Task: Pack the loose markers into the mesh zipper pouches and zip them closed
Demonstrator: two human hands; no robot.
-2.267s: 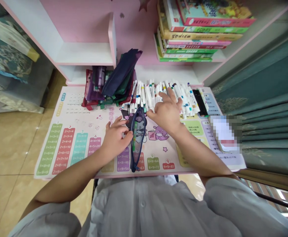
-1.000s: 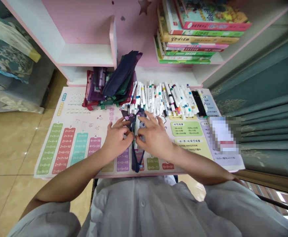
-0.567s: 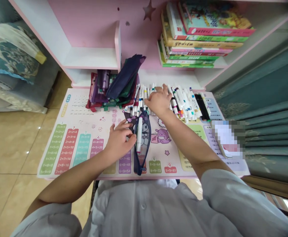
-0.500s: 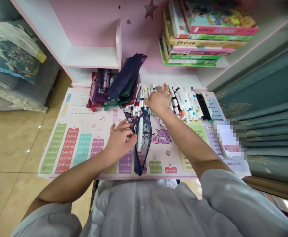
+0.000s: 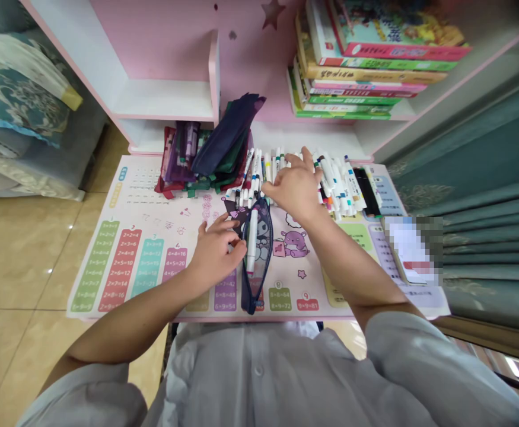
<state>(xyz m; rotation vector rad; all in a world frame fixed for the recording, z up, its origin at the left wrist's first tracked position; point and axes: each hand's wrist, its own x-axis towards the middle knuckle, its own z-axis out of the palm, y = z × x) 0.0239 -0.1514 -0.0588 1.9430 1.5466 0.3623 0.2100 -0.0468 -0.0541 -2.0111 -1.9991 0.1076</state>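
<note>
Pretty plain outfit here: a pale grey button-up shirt (image 5: 259,379) with a small round button (image 5: 258,369) down the front, loose sleeves (image 5: 414,356) ending around the elbows, and a bare left hand (image 5: 217,252) and right hand (image 5: 297,190).

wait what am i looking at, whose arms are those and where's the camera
These pictures come from one camera worn on a person's head, looking down, so the two arms are that person's own. The left hand is at the edge of a see-through navy zip pouch with a white marker inside. The right hand lies on a heap of markers; whether it grips one is hard to tell. All this lies on a times-table desk mat, beside a pile of fabric pouches.
</note>
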